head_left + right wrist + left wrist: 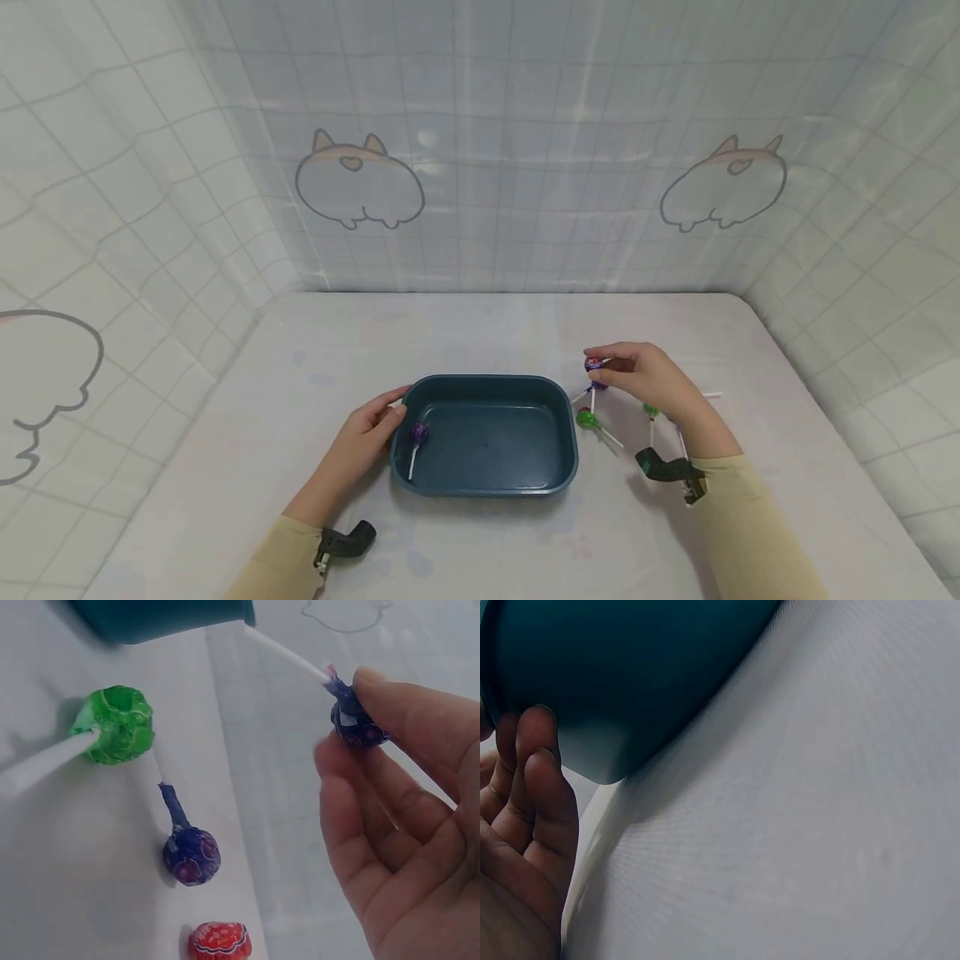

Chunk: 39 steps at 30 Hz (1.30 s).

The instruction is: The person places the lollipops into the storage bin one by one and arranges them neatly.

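Head view: soft, fairly even light is recorded, with vertical streaks of glare reflected in the grid-printed back curtain (pixel 517 183) and faint shadows cast on the pale tabletop (pixel 517 550) below the teal tray (pixel 483 492) and beside the right sleeve (pixel 757 525). Left wrist view: dimmer, with the left hand (pixel 529 832) and tray thrown into shade. Right wrist view: moderately lit, the tray blurred at upper left, the green lollipop (pixel 120 724) more crisply rendered.
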Available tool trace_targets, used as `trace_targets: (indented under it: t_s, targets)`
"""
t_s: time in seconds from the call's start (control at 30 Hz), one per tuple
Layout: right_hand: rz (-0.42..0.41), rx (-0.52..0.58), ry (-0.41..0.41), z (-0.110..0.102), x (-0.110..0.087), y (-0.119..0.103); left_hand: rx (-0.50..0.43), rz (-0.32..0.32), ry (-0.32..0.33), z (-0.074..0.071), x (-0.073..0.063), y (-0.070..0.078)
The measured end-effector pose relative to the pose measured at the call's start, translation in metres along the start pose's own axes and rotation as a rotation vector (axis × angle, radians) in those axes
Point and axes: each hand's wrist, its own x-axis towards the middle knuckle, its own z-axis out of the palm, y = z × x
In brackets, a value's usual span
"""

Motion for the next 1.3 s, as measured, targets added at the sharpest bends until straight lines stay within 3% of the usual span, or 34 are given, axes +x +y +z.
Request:
trace_targets:
  t_s: [0.2, 0.43, 0.67, 0.93, 1.3]
  targets:
    - [0.010, -0.036, -0.004, 0.003, -0.001, -0.005, 0.001, 0.004, -0.010, -0.001, -0.001, -0.001]
    - [0.009, -0.030, 0.023, 0.006, -0.010, -0.005, 0.006, 0.016, -0.020, -0.004, 0.010, -0.030]
    - [-0.019, 0.000, 0.068, 0.011, -0.012, -0.018, 0.007, 0.058, -0.022, -0.009, 0.010, -0.035]
    - [-0.149, -0.038, -0.023, 0.024, 0.009, -0.048, -0.006, 0.067, -0.005, -0.010, 0.006, -0.034]
    - [-0.260, -0.113, -0.205, 0.047, 0.039, -0.091, -0.058, 0.042, -0.007, -0.006, 0.004, -0.034]
